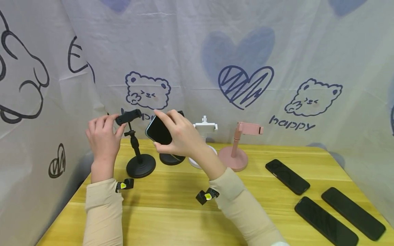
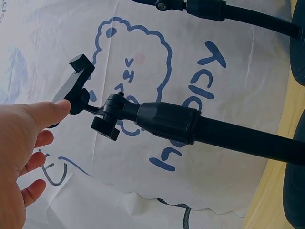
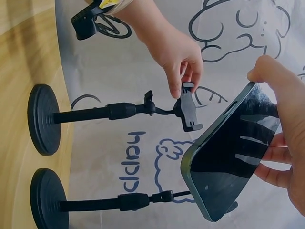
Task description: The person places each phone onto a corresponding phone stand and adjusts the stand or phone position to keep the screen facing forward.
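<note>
My left hand point(image 1: 104, 136) pinches one end of the clamp point(image 1: 128, 117) on top of a black phone stand point(image 1: 136, 150). The left wrist view shows the thumb on the clamp point(image 2: 76, 88), above the stand's knob and pole. My right hand point(image 1: 184, 135) grips a smartphone point(image 1: 159, 131) by its edges, tilted, with its dark screen showing. In the right wrist view the smartphone point(image 3: 228, 157) is apart from the clamp point(image 3: 188, 107), to its lower right. Behind the right hand stands a second black phone stand point(image 1: 171, 159), partly hidden.
A white phone stand point(image 1: 206, 127) and a pink phone stand point(image 1: 234, 150) are in the row further right. Three dark phones lie on the wooden table point(image 1: 172, 218): one phone point(image 1: 287, 176) and two nearer ones point(image 1: 326, 221). A printed curtain point(image 1: 191, 51) hangs behind.
</note>
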`<action>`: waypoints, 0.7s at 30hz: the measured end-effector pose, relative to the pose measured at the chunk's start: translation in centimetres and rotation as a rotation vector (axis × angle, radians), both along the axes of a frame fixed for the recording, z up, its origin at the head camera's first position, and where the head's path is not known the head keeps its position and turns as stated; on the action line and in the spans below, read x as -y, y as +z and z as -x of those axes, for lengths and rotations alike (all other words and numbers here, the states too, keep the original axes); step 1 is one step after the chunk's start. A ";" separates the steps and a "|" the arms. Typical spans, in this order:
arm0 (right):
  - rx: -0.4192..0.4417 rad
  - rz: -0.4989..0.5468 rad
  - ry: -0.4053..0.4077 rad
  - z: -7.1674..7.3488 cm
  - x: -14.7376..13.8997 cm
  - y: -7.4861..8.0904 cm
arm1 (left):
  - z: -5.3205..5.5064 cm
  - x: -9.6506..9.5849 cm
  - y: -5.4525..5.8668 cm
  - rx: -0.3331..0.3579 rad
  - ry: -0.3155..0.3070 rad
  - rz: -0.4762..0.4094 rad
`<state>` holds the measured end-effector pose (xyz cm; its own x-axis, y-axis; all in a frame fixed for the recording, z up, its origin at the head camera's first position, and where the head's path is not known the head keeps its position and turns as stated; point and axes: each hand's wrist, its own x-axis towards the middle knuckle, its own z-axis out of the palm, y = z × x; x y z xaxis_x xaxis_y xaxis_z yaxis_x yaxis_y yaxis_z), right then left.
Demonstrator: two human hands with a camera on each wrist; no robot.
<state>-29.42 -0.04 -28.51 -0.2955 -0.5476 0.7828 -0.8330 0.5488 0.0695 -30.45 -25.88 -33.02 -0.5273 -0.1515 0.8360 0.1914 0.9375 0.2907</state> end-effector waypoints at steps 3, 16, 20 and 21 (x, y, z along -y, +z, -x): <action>0.001 -0.009 -0.005 0.3 0.5 0.3 | -0.1 0.2 0.1 -0.002 0.002 0.002; 0.071 -0.011 -0.002 1.2 1.9 1.4 | -0.2 0.1 0.1 -0.002 0.021 0.014; 0.086 -0.020 -0.018 1.6 2.1 1.4 | 0.1 0.1 0.0 -0.020 0.013 0.015; 0.089 -0.021 -0.022 1.7 2.2 1.4 | 0.1 0.1 -0.1 -0.025 0.011 0.014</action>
<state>-31.11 -2.24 -27.12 -0.3756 -0.5562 0.7414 -0.8242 0.5663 0.0073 -30.59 -26.03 -33.13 -0.5046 -0.1454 0.8511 0.1881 0.9435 0.2727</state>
